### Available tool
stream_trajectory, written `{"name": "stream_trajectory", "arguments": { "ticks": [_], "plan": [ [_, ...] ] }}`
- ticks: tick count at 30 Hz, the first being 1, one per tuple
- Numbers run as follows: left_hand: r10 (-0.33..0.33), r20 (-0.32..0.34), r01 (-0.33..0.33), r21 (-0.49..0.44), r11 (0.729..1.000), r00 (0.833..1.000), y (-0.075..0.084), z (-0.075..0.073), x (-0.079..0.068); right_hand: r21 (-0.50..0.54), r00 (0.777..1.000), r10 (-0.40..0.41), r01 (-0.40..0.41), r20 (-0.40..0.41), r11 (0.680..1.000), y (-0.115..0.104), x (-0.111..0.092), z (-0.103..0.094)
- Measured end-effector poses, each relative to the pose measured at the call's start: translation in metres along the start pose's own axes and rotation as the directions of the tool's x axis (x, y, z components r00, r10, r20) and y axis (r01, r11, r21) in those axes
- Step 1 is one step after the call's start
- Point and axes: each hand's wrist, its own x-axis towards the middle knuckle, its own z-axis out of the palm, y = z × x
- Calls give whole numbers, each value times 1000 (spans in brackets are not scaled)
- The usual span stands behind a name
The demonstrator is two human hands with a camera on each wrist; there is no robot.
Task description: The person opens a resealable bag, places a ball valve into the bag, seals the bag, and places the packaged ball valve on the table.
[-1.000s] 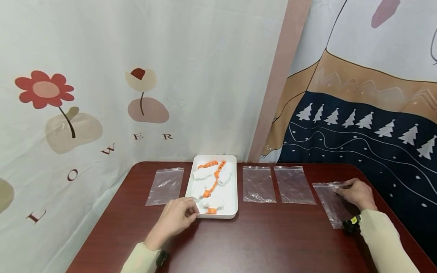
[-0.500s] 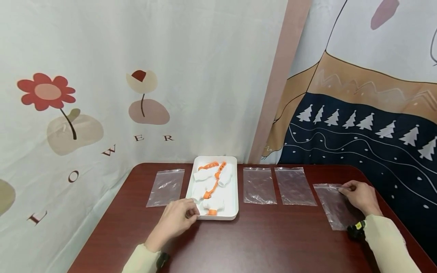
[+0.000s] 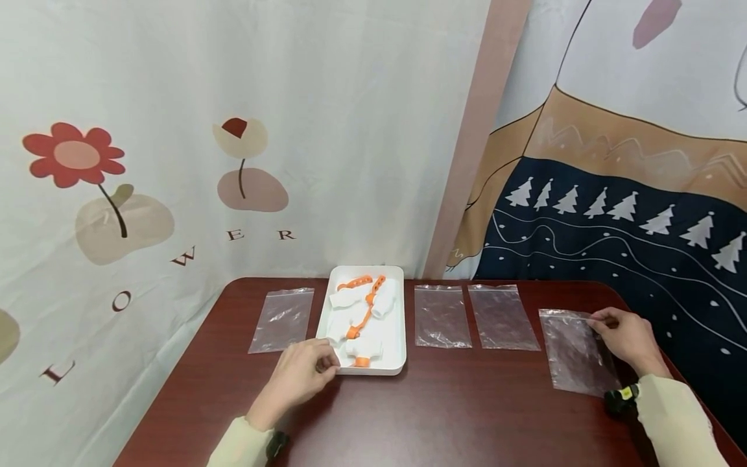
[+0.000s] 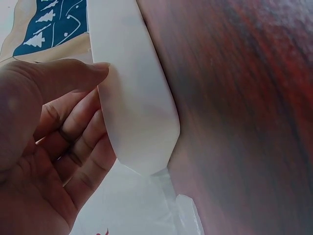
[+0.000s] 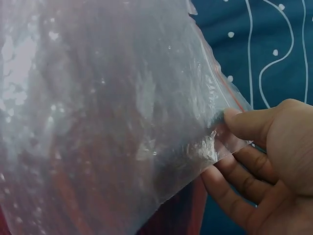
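My left hand (image 3: pixel 299 370) grips the near left corner of a white plastic tray (image 3: pixel 394 353). In the left wrist view its thumb lies on the tray wall (image 4: pixel 139 107), with the fingers bent at the rim. White tubular plastic pieces (image 3: pixel 364 348) with orange ends and perforated orange straps (image 3: pixel 363 321) lie in the tray. At the far right, my right hand (image 3: pixel 627 337) pinches the upper right corner of a clear zip bag (image 3: pixel 574 357) between thumb and fingers. The right wrist view shows this bag (image 5: pixel 122 98) hanging slanted, with a red line along its zip edge.
Two more clear zip bags, a nearer one (image 3: pixel 443 318) and one beside it (image 3: pixel 503 318), lie flat right of the tray. Another zip bag (image 3: pixel 284 320) lies left of it. All are on a dark red wooden table (image 3: pixel 455 408). Printed curtains (image 3: pixel 350 162) hang behind.
My right hand has shifted right, and the bag in its pinch has turned and moved right with it. The left hand and the tray stay where they were.
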Motion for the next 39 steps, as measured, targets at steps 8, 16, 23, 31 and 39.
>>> {"name": "stream_trajectory", "arguments": {
  "ticks": [8, 16, 23, 31, 39],
  "plan": [
    [6, -4, -6, -5, 1000, 1000, -1, 0, 0, 12, 998, -22, 23, -55, 1000, -12, -4, -9],
    [-10, -2, 10, -9, 1000, 1000, -1, 1, 0, 2, 995, -53, 54, -79, 999, -26, -7, -20],
    [-3, -5, 3, -4, 1000, 1000, -1, 1, 0, 2, 995, -64, 65, -79, 998, -40, -10, -27],
    [4, -5, -4, 8, 1000, 1000, 0, 1, 1, 43, 994, -76, 79, -72, 996, -60, -16, -33],
    [1, -12, -1, 7, 1000, 1000, 1, -1, -1, 83, 993, -95, 100, -64, 991, -83, -23, -31]
  ]
}}
